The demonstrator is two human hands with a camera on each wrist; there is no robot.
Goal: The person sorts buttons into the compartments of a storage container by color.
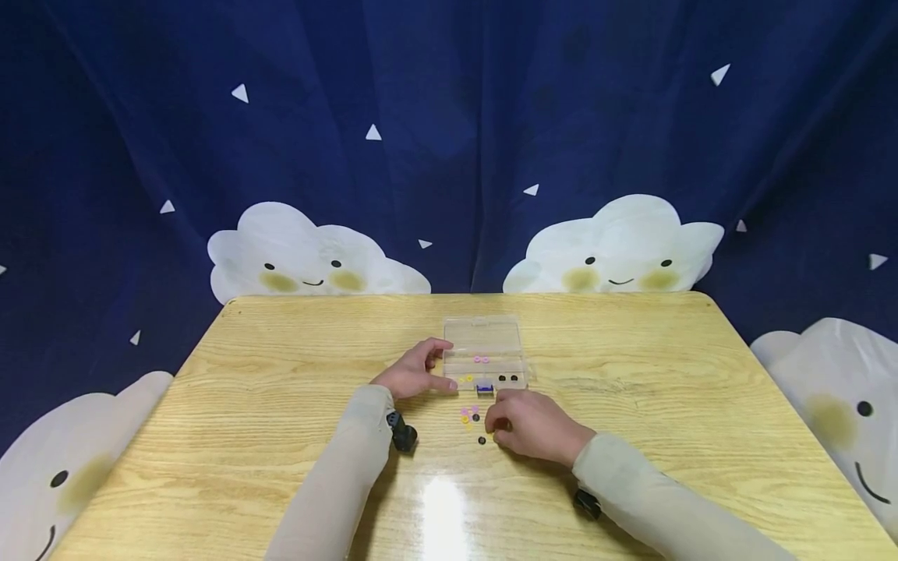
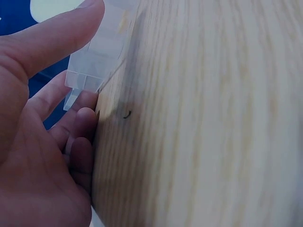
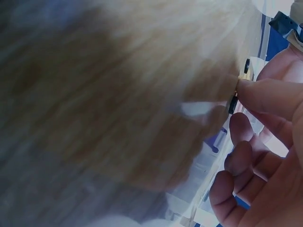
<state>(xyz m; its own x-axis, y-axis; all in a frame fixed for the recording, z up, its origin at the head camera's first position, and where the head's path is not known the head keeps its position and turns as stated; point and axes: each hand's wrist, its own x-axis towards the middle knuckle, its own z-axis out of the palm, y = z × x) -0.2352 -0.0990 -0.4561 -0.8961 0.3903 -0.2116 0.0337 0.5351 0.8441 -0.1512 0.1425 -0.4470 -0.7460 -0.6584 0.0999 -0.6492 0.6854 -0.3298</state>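
Note:
A clear plastic compartment box (image 1: 484,336) stands with its lid folded back. My left hand (image 1: 415,374) grips its left side, thumb at the front corner and fingers at the rear; in the left wrist view the fingertips touch the clear plastic (image 2: 85,78). In front of the box lie several small rings: pink, yellow (image 1: 464,419) and black (image 1: 482,441). My right hand (image 1: 535,425) is low over the table beside them. In the right wrist view its thumb tip is close to a black ring (image 3: 233,104); whether it pinches a small piece I cannot tell.
Inside the box are two pink rings (image 1: 481,359), yellow ones (image 1: 469,378) and two black rings (image 1: 508,378) in separate compartments. A small blue item (image 1: 485,389) is at its front edge. The wooden table (image 1: 231,436) reaches back to a dark blue curtain (image 1: 449,117).

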